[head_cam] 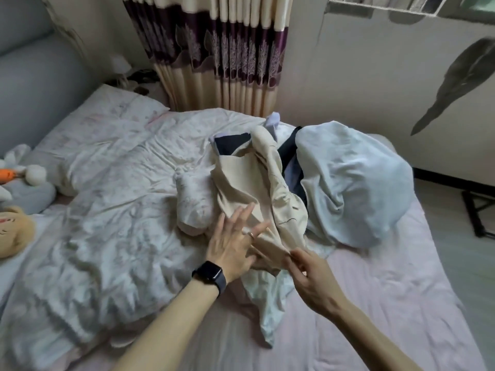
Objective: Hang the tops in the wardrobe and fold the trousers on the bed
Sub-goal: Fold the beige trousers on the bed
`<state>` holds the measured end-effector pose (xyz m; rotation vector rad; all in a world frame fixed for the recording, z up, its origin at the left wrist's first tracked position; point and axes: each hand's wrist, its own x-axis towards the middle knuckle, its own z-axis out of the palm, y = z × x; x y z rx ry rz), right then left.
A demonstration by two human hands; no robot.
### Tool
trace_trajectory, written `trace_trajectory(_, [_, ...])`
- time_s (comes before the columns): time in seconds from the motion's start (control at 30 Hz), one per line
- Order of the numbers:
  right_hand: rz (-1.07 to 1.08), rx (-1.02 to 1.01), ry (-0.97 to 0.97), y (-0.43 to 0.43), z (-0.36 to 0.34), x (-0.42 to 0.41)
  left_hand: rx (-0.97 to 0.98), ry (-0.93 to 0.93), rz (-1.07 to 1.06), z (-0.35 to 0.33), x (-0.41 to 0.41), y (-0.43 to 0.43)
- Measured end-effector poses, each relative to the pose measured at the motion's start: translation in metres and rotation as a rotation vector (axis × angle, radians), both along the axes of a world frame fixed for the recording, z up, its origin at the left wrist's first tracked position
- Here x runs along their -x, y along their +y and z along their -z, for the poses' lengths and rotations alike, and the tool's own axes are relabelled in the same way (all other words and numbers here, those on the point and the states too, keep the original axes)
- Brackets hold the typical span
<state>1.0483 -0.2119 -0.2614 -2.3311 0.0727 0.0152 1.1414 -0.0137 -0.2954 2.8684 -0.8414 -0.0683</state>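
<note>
My left hand [231, 243] lies flat on the lower part of the beige garment [241, 191], fingers straight and spread, gripping nothing, with a dark watch [210, 274] on its wrist. My right hand [312, 277], just at three o'clock of the left, pinches the near edge of that same garment between thumb and fingers. The beige garment lies crumpled on the bed [388, 303], running away toward twelve o'clock (top or trousers, I cannot tell). At three o'clock of it sits a heaped pale blue garment [353, 188], with a dark garment [290, 153] showing between the two. The white quilt [107, 210] is bunched at nine o'clock, touching the beige cloth.
</note>
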Motion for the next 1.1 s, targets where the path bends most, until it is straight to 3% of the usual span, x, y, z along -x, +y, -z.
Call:
trace_trajectory(0.1, [0.015,-0.063,0.074,-0.004,-0.029,0.056,0.010,0.142,0.106,-0.019,0.046,-0.014])
trace_trajectory(0.23, [0.117,-0.162,0.329,-0.020,-0.035,0.121,0.191,0.456,-0.114,-0.027,0.113,-0.008])
trace_trajectory(0.33, [0.095,-0.125,0.489,-0.015,-0.019,0.162,0.229,0.653,-0.249,-0.015,0.166,0.006])
trace_trajectory(0.53, [-0.261,0.190,0.973,0.016,0.043,0.223,-0.049,1.030,-0.254,0.047,0.271,0.047])
trace_trajectory(0.63, [-0.431,0.270,1.126,0.027,0.067,0.234,-0.125,1.079,-0.271,0.062,0.287,0.056])
trace_trajectory(0.73, [-0.442,0.307,1.093,0.025,0.086,0.234,-0.106,1.021,-0.317,0.067,0.283,0.051])
trace_trajectory(1.1, [-0.040,0.239,0.680,-0.053,0.161,0.131,-0.030,0.772,-0.319,0.121,0.202,-0.019])
